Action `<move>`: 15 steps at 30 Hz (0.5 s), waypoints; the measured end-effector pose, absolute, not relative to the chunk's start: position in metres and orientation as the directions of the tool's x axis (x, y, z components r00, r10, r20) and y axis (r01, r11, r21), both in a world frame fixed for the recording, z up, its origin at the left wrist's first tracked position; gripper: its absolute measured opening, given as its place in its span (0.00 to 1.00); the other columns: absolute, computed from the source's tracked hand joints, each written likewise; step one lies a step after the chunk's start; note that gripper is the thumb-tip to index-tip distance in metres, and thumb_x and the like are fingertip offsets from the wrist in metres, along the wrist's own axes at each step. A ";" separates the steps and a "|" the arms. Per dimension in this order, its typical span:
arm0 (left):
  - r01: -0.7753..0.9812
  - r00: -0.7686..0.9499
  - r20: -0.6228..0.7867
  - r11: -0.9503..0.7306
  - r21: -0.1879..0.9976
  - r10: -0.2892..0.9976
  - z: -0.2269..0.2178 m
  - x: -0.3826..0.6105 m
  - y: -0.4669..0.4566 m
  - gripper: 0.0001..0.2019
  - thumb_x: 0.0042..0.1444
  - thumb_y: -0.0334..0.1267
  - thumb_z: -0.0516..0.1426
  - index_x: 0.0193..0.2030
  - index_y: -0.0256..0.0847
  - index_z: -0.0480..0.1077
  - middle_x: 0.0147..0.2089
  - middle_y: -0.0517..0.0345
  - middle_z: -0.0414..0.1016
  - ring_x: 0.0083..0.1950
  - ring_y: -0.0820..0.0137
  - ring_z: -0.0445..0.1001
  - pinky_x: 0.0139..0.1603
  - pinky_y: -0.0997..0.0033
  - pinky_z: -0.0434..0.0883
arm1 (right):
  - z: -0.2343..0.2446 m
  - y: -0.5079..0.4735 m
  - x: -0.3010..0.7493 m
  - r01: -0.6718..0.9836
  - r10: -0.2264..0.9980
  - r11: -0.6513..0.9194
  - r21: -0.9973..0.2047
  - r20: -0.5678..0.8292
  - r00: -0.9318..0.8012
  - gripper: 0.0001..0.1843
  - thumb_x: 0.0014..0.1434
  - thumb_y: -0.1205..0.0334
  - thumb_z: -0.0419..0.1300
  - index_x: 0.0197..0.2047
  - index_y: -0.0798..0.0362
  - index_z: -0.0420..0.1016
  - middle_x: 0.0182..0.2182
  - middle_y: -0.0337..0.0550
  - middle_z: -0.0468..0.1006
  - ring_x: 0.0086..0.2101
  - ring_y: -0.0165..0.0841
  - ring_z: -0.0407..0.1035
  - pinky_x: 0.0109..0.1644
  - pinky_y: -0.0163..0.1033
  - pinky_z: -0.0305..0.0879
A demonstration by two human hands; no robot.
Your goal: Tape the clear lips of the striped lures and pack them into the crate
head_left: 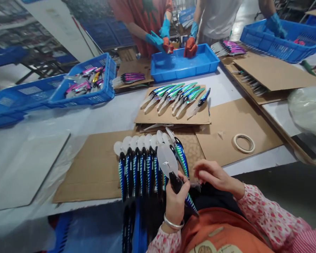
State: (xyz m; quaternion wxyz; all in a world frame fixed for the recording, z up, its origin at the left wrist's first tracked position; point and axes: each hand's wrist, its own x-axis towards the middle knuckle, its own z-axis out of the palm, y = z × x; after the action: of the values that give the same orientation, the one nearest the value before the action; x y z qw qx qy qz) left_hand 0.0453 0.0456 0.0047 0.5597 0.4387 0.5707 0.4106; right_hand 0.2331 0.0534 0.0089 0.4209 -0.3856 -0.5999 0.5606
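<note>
My left hand point(176, 202) is closed around a fishing lure point(176, 182) with a black and blue striped body. Its clear oval diving lip point(168, 160) points up and away from me. Just to the right, my right hand point(213, 175) is loosely bent near the cardboard's front edge, with no object visible in it. Beside the left hand, a row of similar blue lures point(137, 172) lies side by side on a cardboard sheet point(94, 165), lips toward the far side. One lure point(181, 154) at the row's right end is tilted. The held lure hides part of the row.
Green-blue lures point(173, 95) rest on raised cardboard point(171, 117) beyond the row. A tape roll point(243, 143) lies to the right. Blue crates point(184, 72) stand farther back, where gloved co-workers' hands point(158, 39) work. Pink lures fill another crate point(109, 77) at left.
</note>
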 end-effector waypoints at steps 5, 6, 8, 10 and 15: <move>-0.044 -0.057 -0.298 0.296 0.954 0.953 -0.005 0.046 0.039 0.14 0.49 0.44 0.64 0.38 0.41 0.68 0.33 0.59 0.72 0.35 0.67 0.75 0.40 0.69 0.75 | -0.007 0.037 0.213 0.113 0.903 0.301 -0.947 0.245 -0.353 0.23 0.61 0.51 0.64 0.55 0.53 0.67 0.37 0.43 0.75 0.33 0.30 0.69 0.36 0.34 0.69; -0.024 -0.071 -0.285 0.284 0.958 0.956 -0.007 0.046 0.038 0.14 0.50 0.46 0.64 0.38 0.40 0.69 0.33 0.58 0.73 0.36 0.67 0.76 0.42 0.68 0.75 | -0.005 0.037 0.208 0.167 0.915 0.332 -0.928 0.273 -0.298 0.16 0.64 0.56 0.60 0.53 0.52 0.68 0.35 0.43 0.75 0.31 0.30 0.69 0.35 0.34 0.68; 0.049 -0.100 -0.259 0.265 0.963 0.961 -0.010 0.045 0.034 0.16 0.51 0.49 0.63 0.38 0.39 0.70 0.34 0.55 0.74 0.37 0.66 0.76 0.42 0.68 0.75 | 0.004 0.040 0.203 0.258 0.922 0.378 -0.889 0.335 -0.196 0.12 0.68 0.62 0.54 0.54 0.51 0.68 0.33 0.42 0.75 0.30 0.29 0.68 0.34 0.33 0.68; 0.124 -0.109 -0.238 0.251 0.960 0.965 -0.013 0.045 0.031 0.18 0.50 0.52 0.64 0.37 0.39 0.71 0.34 0.54 0.76 0.37 0.65 0.77 0.41 0.68 0.75 | 0.016 0.047 0.200 0.322 0.908 0.420 -0.848 0.396 -0.141 0.15 0.67 0.63 0.54 0.57 0.50 0.65 0.32 0.41 0.75 0.29 0.30 0.68 0.34 0.33 0.69; 0.226 -0.089 -0.185 0.201 0.953 0.979 -0.014 0.045 0.023 0.18 0.50 0.53 0.65 0.37 0.41 0.72 0.36 0.52 0.78 0.42 0.60 0.78 0.41 0.67 0.74 | 0.034 0.061 0.195 0.420 0.848 0.522 -0.742 0.503 -0.165 0.17 0.65 0.64 0.57 0.56 0.50 0.63 0.31 0.40 0.76 0.28 0.29 0.70 0.34 0.33 0.70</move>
State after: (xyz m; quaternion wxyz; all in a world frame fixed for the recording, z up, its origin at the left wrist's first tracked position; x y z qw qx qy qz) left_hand 0.0451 0.0234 -0.0142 0.4672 0.4871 0.6182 0.4028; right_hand 0.1950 0.0614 0.0342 0.4782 -0.4347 -0.7296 0.2237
